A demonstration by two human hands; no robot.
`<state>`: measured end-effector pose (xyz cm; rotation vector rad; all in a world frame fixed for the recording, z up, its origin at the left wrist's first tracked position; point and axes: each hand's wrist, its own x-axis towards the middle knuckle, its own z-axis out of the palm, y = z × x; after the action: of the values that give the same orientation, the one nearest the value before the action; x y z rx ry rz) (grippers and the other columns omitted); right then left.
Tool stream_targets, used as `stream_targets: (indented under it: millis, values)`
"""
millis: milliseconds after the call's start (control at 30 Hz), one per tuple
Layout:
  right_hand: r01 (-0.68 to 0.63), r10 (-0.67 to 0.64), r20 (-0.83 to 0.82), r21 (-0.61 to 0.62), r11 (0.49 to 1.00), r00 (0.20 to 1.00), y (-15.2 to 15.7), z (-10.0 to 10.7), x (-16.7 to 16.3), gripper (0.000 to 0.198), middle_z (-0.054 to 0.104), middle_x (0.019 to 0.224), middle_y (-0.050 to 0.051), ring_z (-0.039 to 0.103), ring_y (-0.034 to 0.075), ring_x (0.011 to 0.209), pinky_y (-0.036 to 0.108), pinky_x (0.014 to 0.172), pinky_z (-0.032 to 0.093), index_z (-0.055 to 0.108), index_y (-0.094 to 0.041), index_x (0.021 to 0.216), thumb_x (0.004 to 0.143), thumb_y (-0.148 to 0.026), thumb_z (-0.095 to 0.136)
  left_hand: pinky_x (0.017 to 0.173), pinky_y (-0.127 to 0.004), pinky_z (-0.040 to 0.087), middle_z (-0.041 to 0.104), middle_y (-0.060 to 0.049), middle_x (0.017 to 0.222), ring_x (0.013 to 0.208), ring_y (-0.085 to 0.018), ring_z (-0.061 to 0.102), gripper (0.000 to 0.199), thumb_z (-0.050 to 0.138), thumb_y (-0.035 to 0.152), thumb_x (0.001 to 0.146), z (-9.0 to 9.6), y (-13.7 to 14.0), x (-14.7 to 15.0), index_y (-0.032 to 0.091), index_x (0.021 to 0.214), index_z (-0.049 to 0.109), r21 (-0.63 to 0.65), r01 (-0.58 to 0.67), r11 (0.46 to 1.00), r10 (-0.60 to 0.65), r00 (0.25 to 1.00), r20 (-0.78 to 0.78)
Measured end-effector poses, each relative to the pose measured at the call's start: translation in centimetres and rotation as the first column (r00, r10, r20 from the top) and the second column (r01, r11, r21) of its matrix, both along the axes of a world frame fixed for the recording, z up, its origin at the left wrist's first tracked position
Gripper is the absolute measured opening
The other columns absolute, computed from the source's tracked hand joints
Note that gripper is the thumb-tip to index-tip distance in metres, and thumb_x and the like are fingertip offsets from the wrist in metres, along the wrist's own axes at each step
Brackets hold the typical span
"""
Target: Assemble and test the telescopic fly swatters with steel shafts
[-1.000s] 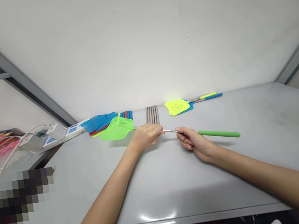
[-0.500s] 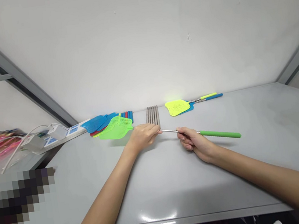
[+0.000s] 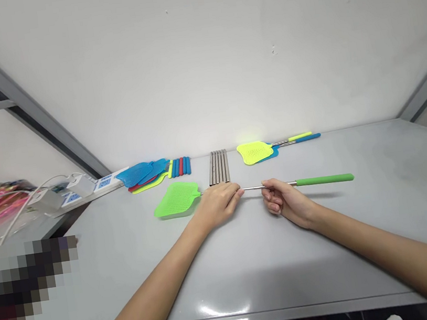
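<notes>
Both hands hold a green fly swatter [image 3: 241, 190] just above the grey surface [image 3: 253, 271], level and running left to right. The left hand [image 3: 219, 201] has its grip closed over the metal rod just beside the mesh head, hiding the joint there; the right hand [image 3: 285, 203] has its grip closed on the rod just short of the green handle, its fingertips curled under and out of sight. Behind them, near the wall, lie a bundle of metal rods [image 3: 218, 166], a stack of coloured swatters [image 3: 147, 173] whose handles partly hide one another, and a yellow swatter [image 3: 254, 151] covering a blue one. The lower left corner is pixelated.
</notes>
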<state>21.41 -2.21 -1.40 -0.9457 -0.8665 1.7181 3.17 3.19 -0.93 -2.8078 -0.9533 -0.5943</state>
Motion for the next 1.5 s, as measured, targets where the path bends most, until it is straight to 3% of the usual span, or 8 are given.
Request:
stream_targets:
  millis: [400, 1033, 1500]
  values:
    - [-0.143, 0.134, 0.087, 0.096, 0.985, 0.987, -0.6, 0.4, -0.3, 0.034, 0.031, 0.041, -0.005, 0.037, 0.007, 0.039, 0.022, 0.041, 0.024, 0.051, -0.015, 0.052, 0.078, -0.033, 0.042, 0.06, -0.024, 0.036, 0.055, -0.003, 0.074, 0.068, -0.013, 0.05, 0.025, 0.027, 0.023, 0.086, 0.1, -2.4, 1.7, 0.016, 0.094, 0.049, -0.041, 0.112, 0.993, -0.113, 0.994, -0.005]
    - [-0.143, 0.131, 0.105, 0.116, 0.983, 0.986, -0.2, -0.1, 0.0, 0.036, 0.028, 0.043, -0.007, 0.035, 0.006, 0.041, 0.02, 0.041, 0.025, 0.054, -0.014, 0.058, 0.077, -0.043, 0.045, 0.055, -0.021, 0.032, 0.055, 0.002, 0.069, 0.061, -0.01, 0.049, 0.026, 0.024, 0.03, 0.087, 0.0, -1.7, 1.5, 0.018, 0.075, 0.045, -0.127, 0.046, 0.991, -0.042, 0.998, 0.041]
    - [-0.169, 0.142, 0.168, 0.164, 0.972, 0.976, -0.1, 0.1, -0.1, 0.031, 0.028, 0.043, -0.007, 0.034, 0.006, 0.039, 0.02, 0.04, 0.026, 0.055, -0.013, 0.059, 0.078, -0.037, 0.049, 0.052, -0.022, 0.03, 0.054, 0.002, 0.064, 0.056, -0.011, 0.048, 0.031, 0.023, 0.034, 0.087, 0.1, -2.0, 1.5, 0.018, 0.073, 0.046, -0.185, -0.011, 0.983, 0.01, 1.0, -0.007]
